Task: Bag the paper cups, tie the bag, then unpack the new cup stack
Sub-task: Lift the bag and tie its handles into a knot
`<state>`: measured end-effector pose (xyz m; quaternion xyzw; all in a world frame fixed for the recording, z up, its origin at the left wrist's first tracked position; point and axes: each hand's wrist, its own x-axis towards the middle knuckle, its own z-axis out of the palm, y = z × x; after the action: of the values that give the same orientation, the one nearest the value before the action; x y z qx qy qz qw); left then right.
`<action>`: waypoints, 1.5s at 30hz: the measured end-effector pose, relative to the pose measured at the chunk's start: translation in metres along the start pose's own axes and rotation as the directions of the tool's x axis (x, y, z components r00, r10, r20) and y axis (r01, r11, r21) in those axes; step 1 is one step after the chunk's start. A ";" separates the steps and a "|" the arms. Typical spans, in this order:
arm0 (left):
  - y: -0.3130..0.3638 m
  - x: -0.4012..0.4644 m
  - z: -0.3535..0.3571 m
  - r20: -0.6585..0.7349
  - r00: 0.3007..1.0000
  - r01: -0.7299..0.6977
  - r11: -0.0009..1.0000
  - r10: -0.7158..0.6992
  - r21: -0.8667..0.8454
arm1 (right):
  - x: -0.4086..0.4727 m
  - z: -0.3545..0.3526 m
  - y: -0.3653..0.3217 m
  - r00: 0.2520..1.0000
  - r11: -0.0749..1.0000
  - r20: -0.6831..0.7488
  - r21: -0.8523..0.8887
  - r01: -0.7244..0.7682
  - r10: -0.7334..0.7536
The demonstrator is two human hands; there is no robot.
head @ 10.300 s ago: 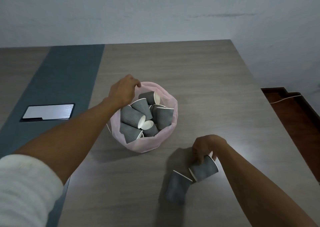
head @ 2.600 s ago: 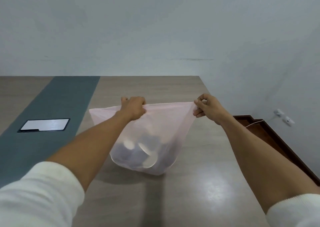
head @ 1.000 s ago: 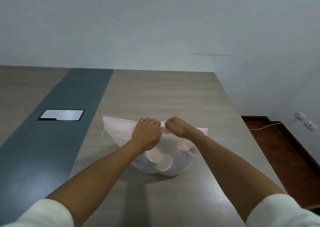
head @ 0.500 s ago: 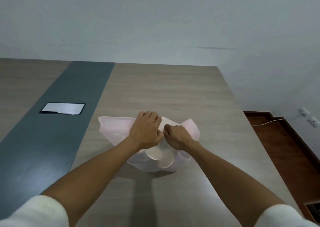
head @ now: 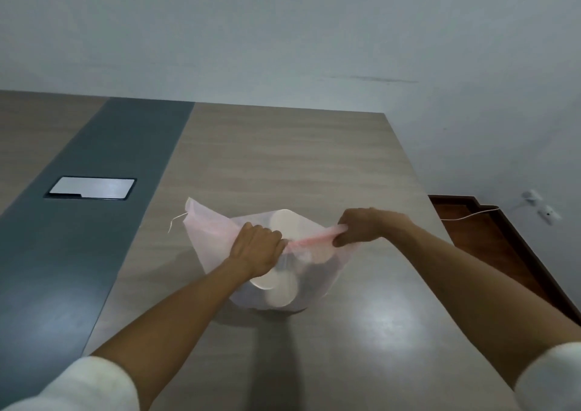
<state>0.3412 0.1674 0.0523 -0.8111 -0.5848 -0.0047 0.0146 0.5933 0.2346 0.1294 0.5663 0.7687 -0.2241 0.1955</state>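
A thin pink plastic bag (head: 317,288) sits on the wooden table (head: 292,165), filled with grey paper cups whose white rims (head: 279,288) show through the film. My left hand (head: 256,248) grips the gathered top of the bag near its middle. My right hand (head: 361,226) pinches a twisted pink strip of the bag's top and holds it stretched out to the right. A loose corner of the bag (head: 201,219) sticks out to the left. No new cup stack is in view.
A dark grey band (head: 94,222) runs along the table's left part, with a silver cover plate (head: 91,188) set in it. The table's right edge drops to a reddish-brown floor (head: 490,231) with a white cable. A pale wall stands behind.
My hands were together over the bag's top; now my right hand has pulled away to the right, drawing a twisted strip of the bag taut. My left hand stays gripping the gathered top.
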 end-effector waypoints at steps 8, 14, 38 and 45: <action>0.030 0.016 0.011 0.141 0.990 0.028 0.999 -0.021 -0.046 | 0.000 0.057 -0.036 0.968 0.047 -0.251 0.967 0.252 -0.022; 0.028 0.011 0.021 0.084 0.996 0.000 0.993 0.010 -0.121 | 0.020 0.076 -0.062 0.891 0.877 -0.451 0.448 0.171 0.056; -0.045 -0.005 -0.065 0.313 0.945 0.211 0.550 0.097 -0.808 | 0.051 0.100 -0.123 0.817 0.956 -0.521 -0.006 -0.293 0.247; 0.003 0.003 -0.028 0.126 0.968 0.186 0.283 -0.218 -0.941 | 0.048 0.106 -0.105 0.805 0.987 -0.578 0.011 -0.158 0.135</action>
<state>0.3452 0.1686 0.0801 -0.5844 -0.5677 -0.3587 -0.4556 0.4837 0.1850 0.0284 0.6612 0.7499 -0.0119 -0.0190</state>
